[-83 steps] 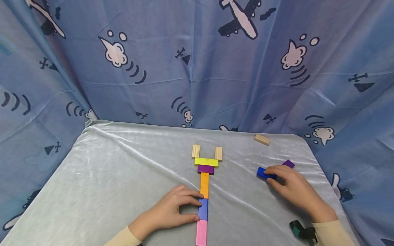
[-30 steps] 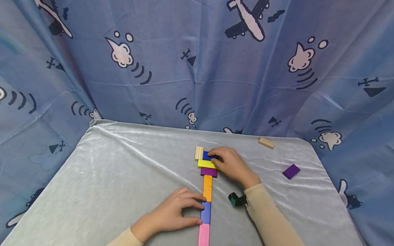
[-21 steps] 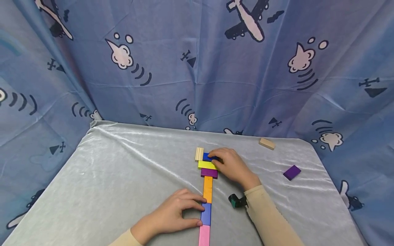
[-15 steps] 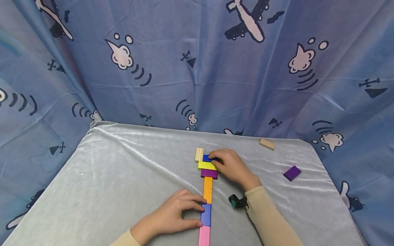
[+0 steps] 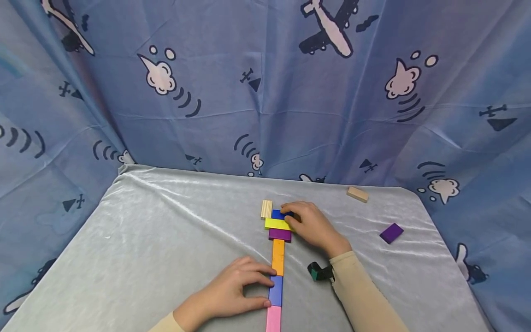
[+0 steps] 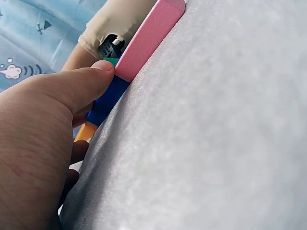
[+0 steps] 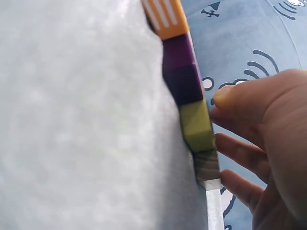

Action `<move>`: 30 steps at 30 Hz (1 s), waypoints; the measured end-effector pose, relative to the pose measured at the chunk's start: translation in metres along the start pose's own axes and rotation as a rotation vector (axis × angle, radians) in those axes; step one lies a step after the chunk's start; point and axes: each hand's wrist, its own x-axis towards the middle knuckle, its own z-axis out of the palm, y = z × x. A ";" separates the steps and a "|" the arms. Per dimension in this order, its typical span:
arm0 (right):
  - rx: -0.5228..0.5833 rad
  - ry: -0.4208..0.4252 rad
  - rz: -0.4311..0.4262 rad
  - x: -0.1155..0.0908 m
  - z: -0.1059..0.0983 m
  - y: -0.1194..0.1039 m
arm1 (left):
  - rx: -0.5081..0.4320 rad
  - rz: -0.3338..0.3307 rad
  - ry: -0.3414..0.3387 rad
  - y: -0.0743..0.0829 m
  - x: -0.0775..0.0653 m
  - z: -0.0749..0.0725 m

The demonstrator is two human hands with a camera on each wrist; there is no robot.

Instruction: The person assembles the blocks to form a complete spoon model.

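A column of wooden blocks runs up the cloth in the head view: a pink block (image 5: pixel 273 319), a blue block (image 5: pixel 275 291), an orange block (image 5: pixel 278 257), then a purple block (image 5: pixel 280 234) and a yellow-green block (image 5: pixel 277 224) laid crosswise. My left hand (image 5: pixel 232 290) rests against the column's left side, fingertips on the blue block and thumb where it meets the pink one. At the far end my right hand (image 5: pixel 313 226) pinches a dark blue block (image 5: pixel 281 214) behind the yellow-green one. Left of it lies a plain wooden block (image 5: pixel 267 209); the right hand covers its counterpart.
A loose purple block (image 5: pixel 392 233) and a plain wooden block (image 5: pixel 357 194) lie to the right on the grey cloth (image 5: pixel 166 230). Behind the table hangs a blue curtain (image 5: pixel 207 69) with airplane prints. A small black device (image 5: pixel 319 272) is on the right wrist.
The right hand has carried the dark blue block from the right side to behind the yellow-green block, then slightly closer to it. The left hand has stayed beside the column.
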 end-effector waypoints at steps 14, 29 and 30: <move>0.025 0.049 0.015 -0.008 -0.027 -0.007 | 0.001 -0.006 -0.002 0.001 0.000 -0.001; -0.169 0.070 -0.048 -0.062 -0.061 0.031 | 0.015 0.021 0.011 -0.001 0.000 -0.001; -0.180 0.079 -0.055 -0.068 -0.064 0.034 | 0.014 0.022 0.012 -0.001 -0.001 -0.001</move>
